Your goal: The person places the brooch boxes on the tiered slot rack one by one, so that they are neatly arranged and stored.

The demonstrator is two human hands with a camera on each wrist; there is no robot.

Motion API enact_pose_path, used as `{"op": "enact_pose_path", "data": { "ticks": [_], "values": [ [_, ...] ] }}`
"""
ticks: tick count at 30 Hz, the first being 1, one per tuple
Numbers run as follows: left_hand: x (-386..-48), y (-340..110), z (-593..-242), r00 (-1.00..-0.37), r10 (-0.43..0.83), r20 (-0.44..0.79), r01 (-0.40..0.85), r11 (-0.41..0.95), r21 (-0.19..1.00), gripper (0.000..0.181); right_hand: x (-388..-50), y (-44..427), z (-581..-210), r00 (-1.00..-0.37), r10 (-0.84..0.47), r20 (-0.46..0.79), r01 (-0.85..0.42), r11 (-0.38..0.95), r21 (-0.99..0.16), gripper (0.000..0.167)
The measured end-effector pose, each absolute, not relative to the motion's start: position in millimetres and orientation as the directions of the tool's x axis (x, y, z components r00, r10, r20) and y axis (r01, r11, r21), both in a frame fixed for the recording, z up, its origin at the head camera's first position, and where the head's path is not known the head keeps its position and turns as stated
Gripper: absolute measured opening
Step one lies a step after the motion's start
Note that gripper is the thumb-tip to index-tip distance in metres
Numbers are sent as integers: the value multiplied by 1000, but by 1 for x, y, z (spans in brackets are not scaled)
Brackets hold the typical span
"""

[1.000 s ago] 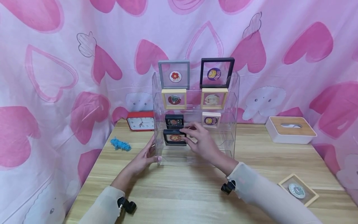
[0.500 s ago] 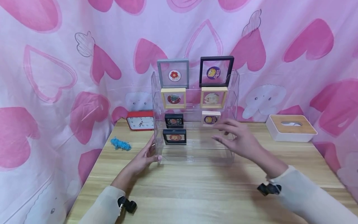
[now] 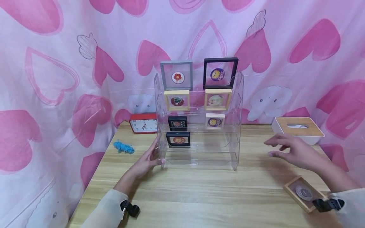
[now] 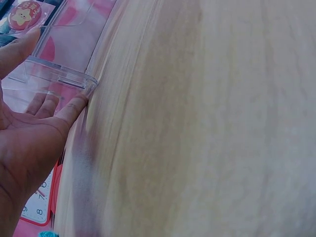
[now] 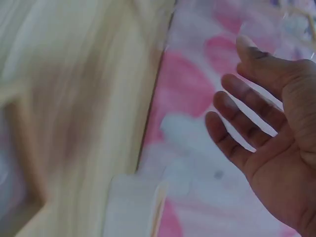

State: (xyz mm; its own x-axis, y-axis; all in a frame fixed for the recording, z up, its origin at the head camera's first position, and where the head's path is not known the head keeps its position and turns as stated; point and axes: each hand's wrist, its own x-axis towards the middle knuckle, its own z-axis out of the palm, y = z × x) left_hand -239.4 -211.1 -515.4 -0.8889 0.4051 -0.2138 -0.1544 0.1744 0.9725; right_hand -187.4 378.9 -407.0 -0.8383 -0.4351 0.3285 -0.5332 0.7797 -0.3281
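Note:
A clear acrylic display rack [image 3: 196, 162] stands on the table with several small picture frames on its tiers. My left hand [image 3: 146, 161] grips the rack's lower left side; in the left wrist view the thumb and fingers lie on either side of its clear panel [image 4: 61, 73]. At the lowest filled tier, on the left, sits a black frame [image 3: 178, 140] with a round orange badge. My right hand [image 3: 299, 153] is in the air to the right of the rack, holding nothing, its fingers loosely bent. Below it a wooden frame [image 3: 296, 194] lies flat, partly covered by the wrist camera.
A red clock [image 3: 144, 123] stands behind the rack's left side, and a blue crinkled bundle [image 3: 123, 147] lies in front of it. A white tissue box [image 3: 297, 128] with a wooden lid is at the back right. A pink heart-patterned curtain [image 3: 114, 19] hangs behind the table.
My right hand has let go of the black frame on the lower left tier and swung right, away from the rack, above the wooden frame. My left hand has stayed on the rack.

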Motion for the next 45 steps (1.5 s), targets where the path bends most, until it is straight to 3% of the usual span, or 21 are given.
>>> {"op": "enact_pose_path", "data": {
  "ticks": [6,18,28,34,45],
  "values": [
    [-238,-210,-517,-893,395,-215,-155,178,972,108,-175,429,-434,-893,-391,223,-449,809,-380,41],
    [-238,-211,-516,-893,405,-197,-131,187,974,108,-148,488,-481,-840,-541,40,-452,657,-603,36],
    [-237,-210,-515,-895,398,-200,-129,198,972,106,-148,493,-496,-842,-530,103,-467,619,-631,40],
    [-237,-209,-515,-895,397,-202,-133,194,972,106,-146,494,-498,-889,-435,143,-429,684,-589,38],
    [-237,-210,-514,-892,400,-210,-144,190,971,107,-153,483,-477,-890,-357,284,-455,653,-605,44]
  ]
}}
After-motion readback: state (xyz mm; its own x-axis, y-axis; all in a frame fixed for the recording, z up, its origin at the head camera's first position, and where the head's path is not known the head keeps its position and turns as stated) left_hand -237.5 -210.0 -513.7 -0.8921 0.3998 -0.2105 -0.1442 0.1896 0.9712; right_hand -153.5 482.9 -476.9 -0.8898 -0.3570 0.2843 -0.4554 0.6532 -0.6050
